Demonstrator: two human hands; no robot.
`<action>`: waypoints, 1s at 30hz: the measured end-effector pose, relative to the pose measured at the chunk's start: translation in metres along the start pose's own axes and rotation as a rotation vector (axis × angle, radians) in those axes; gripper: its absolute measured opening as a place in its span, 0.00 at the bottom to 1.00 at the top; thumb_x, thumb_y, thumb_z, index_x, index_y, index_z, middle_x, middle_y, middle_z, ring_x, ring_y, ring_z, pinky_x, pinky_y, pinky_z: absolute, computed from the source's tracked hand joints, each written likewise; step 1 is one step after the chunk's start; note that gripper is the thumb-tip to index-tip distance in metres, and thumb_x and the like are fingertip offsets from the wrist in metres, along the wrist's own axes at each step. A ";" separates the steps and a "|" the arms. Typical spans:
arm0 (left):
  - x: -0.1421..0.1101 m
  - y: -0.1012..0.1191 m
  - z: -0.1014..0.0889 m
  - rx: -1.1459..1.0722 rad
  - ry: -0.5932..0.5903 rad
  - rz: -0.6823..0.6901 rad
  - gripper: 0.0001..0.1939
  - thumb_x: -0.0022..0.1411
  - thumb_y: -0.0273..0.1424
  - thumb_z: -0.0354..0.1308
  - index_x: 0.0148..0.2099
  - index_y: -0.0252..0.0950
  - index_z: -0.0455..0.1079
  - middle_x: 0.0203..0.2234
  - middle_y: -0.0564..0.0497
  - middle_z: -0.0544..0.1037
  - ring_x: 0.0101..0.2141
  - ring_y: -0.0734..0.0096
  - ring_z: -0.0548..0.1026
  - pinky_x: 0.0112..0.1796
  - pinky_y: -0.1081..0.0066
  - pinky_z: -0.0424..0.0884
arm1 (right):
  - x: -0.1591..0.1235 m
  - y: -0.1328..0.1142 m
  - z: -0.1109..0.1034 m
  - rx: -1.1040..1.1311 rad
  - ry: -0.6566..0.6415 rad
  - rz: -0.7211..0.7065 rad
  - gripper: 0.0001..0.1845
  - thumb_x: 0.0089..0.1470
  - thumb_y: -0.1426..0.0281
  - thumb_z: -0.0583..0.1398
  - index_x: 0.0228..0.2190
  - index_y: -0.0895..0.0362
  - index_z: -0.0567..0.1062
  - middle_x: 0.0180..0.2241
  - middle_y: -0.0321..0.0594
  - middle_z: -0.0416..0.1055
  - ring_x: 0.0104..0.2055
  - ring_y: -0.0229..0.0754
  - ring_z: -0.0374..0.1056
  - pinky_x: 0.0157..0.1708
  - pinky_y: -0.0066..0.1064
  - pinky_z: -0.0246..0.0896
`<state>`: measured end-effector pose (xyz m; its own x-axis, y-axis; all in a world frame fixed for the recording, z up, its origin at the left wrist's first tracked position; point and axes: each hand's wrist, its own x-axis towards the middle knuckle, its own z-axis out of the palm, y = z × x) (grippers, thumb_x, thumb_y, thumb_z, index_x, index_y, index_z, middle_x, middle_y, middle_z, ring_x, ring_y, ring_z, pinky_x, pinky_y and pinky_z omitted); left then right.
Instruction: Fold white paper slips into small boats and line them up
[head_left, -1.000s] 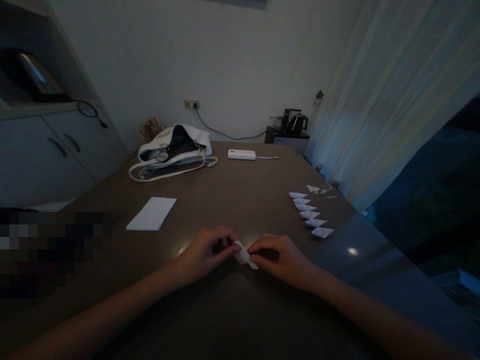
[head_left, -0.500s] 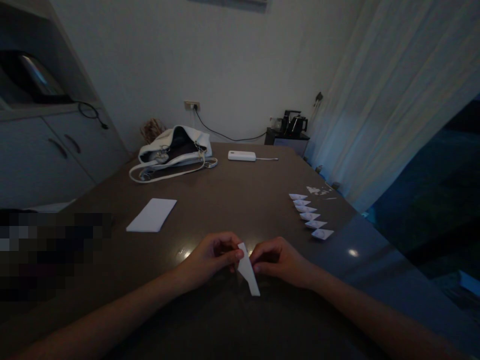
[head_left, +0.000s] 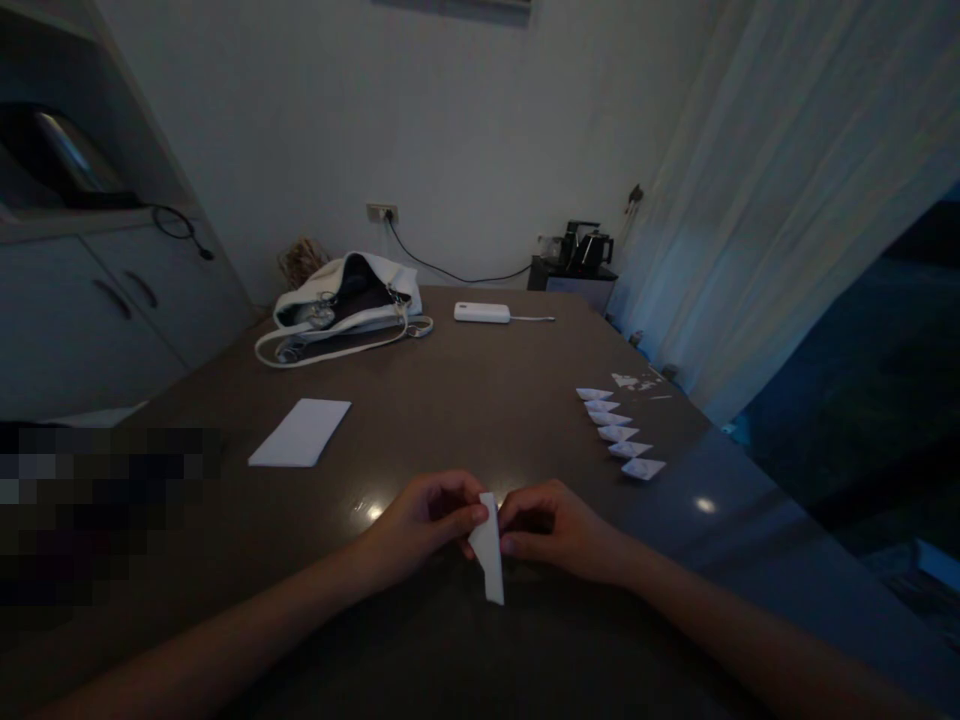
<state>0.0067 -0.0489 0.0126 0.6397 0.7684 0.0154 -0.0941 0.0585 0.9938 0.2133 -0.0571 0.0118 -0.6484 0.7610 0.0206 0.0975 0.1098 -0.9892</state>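
Midway between the left and right edges of the table (head_left: 435, 390), we pinch a folded white paper (head_left: 490, 555) with our left hand (head_left: 427, 515); our right hand (head_left: 562, 530) curls at its side, fingertips close together, though we cannot tell whether they grip it. Six paper boats (head_left: 616, 433) line up near the right edge, a paper stack (head_left: 300, 435) lies toward the left edge, and a white bag (head_left: 390, 276) sits by the far left corner.

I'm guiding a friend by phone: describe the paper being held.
Over the brown table, find the left hand and right hand. Between them is the folded paper, a narrow white piece pinched by the left. Unlike the flat paper stack and the row of paper boats, it alone is held.
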 end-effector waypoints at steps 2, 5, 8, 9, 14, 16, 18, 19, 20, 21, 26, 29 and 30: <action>0.000 0.001 0.001 -0.001 0.002 -0.001 0.11 0.58 0.36 0.61 0.36 0.32 0.68 0.25 0.54 0.74 0.26 0.76 0.73 0.28 0.75 0.69 | 0.000 0.000 0.000 0.007 -0.006 -0.005 0.10 0.49 0.65 0.65 0.31 0.59 0.77 0.31 0.38 0.75 0.34 0.38 0.71 0.37 0.30 0.64; 0.000 0.001 0.001 -0.007 0.002 0.008 0.10 0.59 0.35 0.61 0.35 0.32 0.68 0.25 0.55 0.73 0.25 0.78 0.72 0.28 0.76 0.69 | -0.001 0.000 0.000 0.010 -0.014 -0.003 0.10 0.50 0.65 0.65 0.32 0.58 0.77 0.32 0.38 0.75 0.35 0.38 0.71 0.38 0.31 0.64; 0.000 0.000 0.000 -0.012 0.003 0.004 0.10 0.59 0.35 0.61 0.35 0.32 0.68 0.25 0.55 0.73 0.25 0.78 0.72 0.28 0.76 0.68 | -0.001 0.001 -0.001 0.000 -0.018 0.005 0.10 0.50 0.64 0.64 0.32 0.58 0.77 0.31 0.38 0.74 0.34 0.38 0.70 0.38 0.31 0.64; 0.000 -0.001 0.000 -0.009 0.002 0.001 0.10 0.59 0.35 0.61 0.36 0.32 0.68 0.25 0.55 0.74 0.25 0.78 0.72 0.28 0.76 0.68 | -0.001 0.001 -0.001 -0.003 -0.018 0.008 0.10 0.50 0.64 0.64 0.32 0.59 0.77 0.31 0.38 0.74 0.34 0.38 0.70 0.38 0.32 0.64; 0.000 -0.001 -0.001 0.017 0.008 0.001 0.12 0.59 0.36 0.61 0.35 0.31 0.68 0.24 0.55 0.73 0.24 0.78 0.71 0.27 0.76 0.67 | 0.000 0.002 -0.001 0.014 -0.006 -0.002 0.09 0.50 0.65 0.64 0.31 0.59 0.77 0.30 0.38 0.74 0.34 0.39 0.70 0.38 0.31 0.63; 0.000 0.000 -0.001 0.009 0.009 0.001 0.12 0.58 0.37 0.61 0.34 0.32 0.68 0.24 0.55 0.73 0.24 0.78 0.71 0.27 0.76 0.67 | 0.000 0.003 -0.001 0.030 -0.014 -0.019 0.08 0.50 0.67 0.65 0.30 0.60 0.77 0.30 0.38 0.74 0.34 0.39 0.70 0.38 0.31 0.63; 0.000 0.000 0.000 -0.001 0.012 0.000 0.12 0.58 0.37 0.61 0.34 0.32 0.68 0.24 0.55 0.73 0.24 0.77 0.71 0.28 0.76 0.67 | 0.001 0.003 -0.001 0.034 -0.017 -0.037 0.07 0.50 0.68 0.65 0.30 0.60 0.77 0.30 0.38 0.75 0.34 0.38 0.71 0.38 0.30 0.63; 0.000 0.000 0.001 0.001 0.015 -0.001 0.12 0.58 0.37 0.61 0.34 0.32 0.68 0.24 0.55 0.73 0.24 0.77 0.71 0.27 0.76 0.67 | 0.001 0.003 -0.001 0.028 -0.017 -0.041 0.07 0.50 0.68 0.65 0.30 0.59 0.78 0.31 0.38 0.75 0.34 0.38 0.70 0.38 0.30 0.63; 0.000 -0.001 0.001 0.009 0.019 -0.004 0.12 0.58 0.37 0.61 0.34 0.32 0.68 0.24 0.55 0.73 0.24 0.78 0.71 0.27 0.76 0.67 | 0.001 0.003 -0.001 0.019 -0.016 -0.041 0.07 0.50 0.68 0.65 0.31 0.59 0.78 0.31 0.38 0.75 0.34 0.38 0.70 0.37 0.29 0.63; 0.000 -0.001 0.002 0.019 0.026 -0.008 0.12 0.58 0.37 0.61 0.34 0.32 0.68 0.24 0.55 0.73 0.24 0.78 0.71 0.26 0.76 0.67 | 0.001 0.002 -0.001 0.010 -0.014 -0.034 0.07 0.50 0.68 0.65 0.31 0.59 0.78 0.31 0.38 0.75 0.34 0.38 0.70 0.36 0.29 0.63; 0.000 -0.002 0.001 0.031 0.041 -0.024 0.12 0.58 0.37 0.61 0.35 0.32 0.68 0.24 0.54 0.73 0.24 0.77 0.71 0.26 0.76 0.68 | 0.001 0.000 0.000 0.021 -0.010 -0.011 0.06 0.50 0.68 0.65 0.30 0.59 0.77 0.31 0.38 0.75 0.33 0.37 0.70 0.35 0.28 0.63; 0.000 -0.002 0.001 0.022 0.032 -0.025 0.12 0.58 0.36 0.61 0.34 0.31 0.68 0.24 0.55 0.73 0.23 0.78 0.71 0.26 0.77 0.67 | 0.001 0.002 -0.001 0.014 -0.011 -0.021 0.07 0.50 0.68 0.65 0.31 0.59 0.77 0.31 0.38 0.75 0.34 0.38 0.70 0.36 0.29 0.63; 0.000 -0.001 0.001 0.018 0.029 -0.023 0.12 0.58 0.36 0.61 0.34 0.31 0.67 0.24 0.55 0.73 0.23 0.79 0.70 0.26 0.77 0.67 | 0.001 0.003 -0.001 0.010 -0.009 -0.019 0.07 0.50 0.68 0.65 0.31 0.59 0.77 0.31 0.38 0.75 0.34 0.38 0.70 0.36 0.30 0.63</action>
<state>0.0076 -0.0495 0.0115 0.6191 0.7852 -0.0105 -0.0655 0.0650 0.9957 0.2140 -0.0556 0.0088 -0.6566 0.7532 0.0386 0.0774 0.1182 -0.9900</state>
